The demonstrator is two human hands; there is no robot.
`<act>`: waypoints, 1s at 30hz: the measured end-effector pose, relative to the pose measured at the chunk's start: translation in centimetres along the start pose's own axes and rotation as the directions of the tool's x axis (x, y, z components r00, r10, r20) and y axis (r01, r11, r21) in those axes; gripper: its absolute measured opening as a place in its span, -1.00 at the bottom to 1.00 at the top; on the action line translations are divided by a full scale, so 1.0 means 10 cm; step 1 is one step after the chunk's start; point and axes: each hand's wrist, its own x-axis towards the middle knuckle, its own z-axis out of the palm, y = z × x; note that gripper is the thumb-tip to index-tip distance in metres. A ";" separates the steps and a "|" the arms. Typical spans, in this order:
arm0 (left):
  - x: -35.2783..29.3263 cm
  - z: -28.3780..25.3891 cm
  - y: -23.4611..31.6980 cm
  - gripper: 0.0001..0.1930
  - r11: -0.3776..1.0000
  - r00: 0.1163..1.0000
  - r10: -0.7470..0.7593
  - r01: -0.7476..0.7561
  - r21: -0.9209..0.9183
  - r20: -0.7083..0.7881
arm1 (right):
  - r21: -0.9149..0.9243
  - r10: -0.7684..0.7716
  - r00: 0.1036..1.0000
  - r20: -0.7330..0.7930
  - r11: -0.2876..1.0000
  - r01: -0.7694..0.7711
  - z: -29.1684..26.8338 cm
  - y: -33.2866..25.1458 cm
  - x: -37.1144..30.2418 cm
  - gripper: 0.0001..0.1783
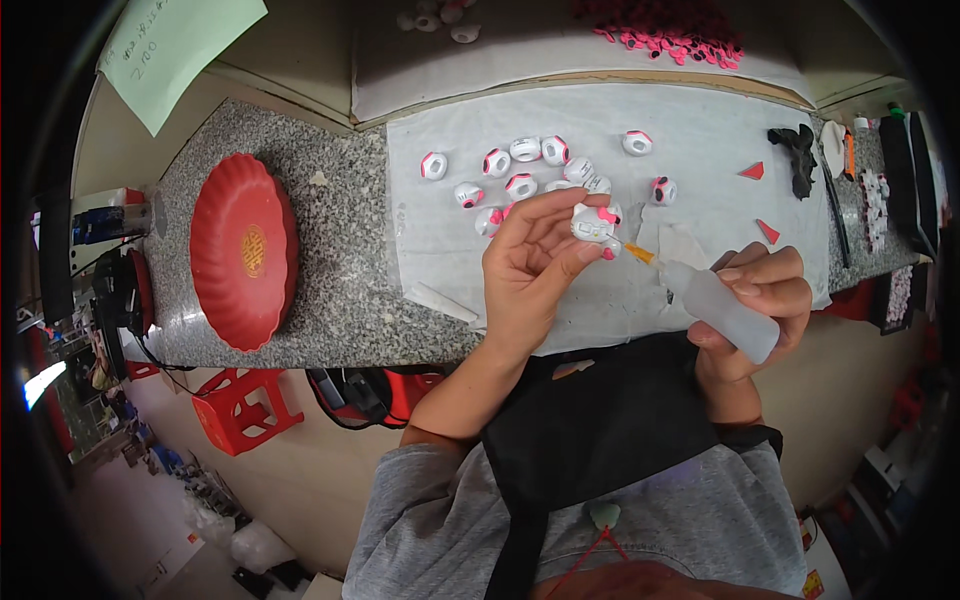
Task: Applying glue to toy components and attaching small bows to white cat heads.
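Note:
Between the thumb and fingers of my left hand (535,255) is a small white figurine (592,226) with a pink bow, raised over the paper-covered bench. My right hand (765,290) is wrapped round a translucent squeeze bottle (728,312), tilted so its thin orange nozzle (640,254) points at the figurine. The nozzle's tip is at or very near the figurine; whether they touch I cannot tell. Beyond my hands, several white rounded pieces with pink and black parts (525,149) lie scattered on the white paper (420,220).
A red scalloped tray (245,250) rests on the speckled stone bench (345,220) at left. Many small pink pieces (680,40) are heaped on the back shelf. Two red scraps (767,231) and a black crumpled item (795,155) lie at right. A red stool (250,410) stands below.

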 end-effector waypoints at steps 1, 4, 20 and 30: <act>0.00 -0.01 0.00 -0.61 1.000 1.000 -0.002 0.002 0.001 -0.004 | 0.002 0.004 1.000 0.001 1.000 -0.004 0.00 0.00 0.00 -0.52; -0.01 -0.01 0.01 -0.65 1.000 1.000 -0.013 0.013 -0.017 0.002 | -0.016 -0.015 1.000 0.026 1.000 0.016 0.00 0.00 0.00 -0.50; -0.01 0.00 -0.01 -0.66 1.000 1.000 -0.020 0.021 -0.017 0.024 | -0.015 0.009 0.999 0.031 1.000 -0.008 0.00 -0.02 -0.02 -0.47; -0.02 -0.01 -0.01 -0.66 0.999 0.999 -0.035 0.036 -0.029 0.028 | -0.045 -0.027 0.999 0.025 0.999 0.028 -0.01 -0.01 -0.03 -0.47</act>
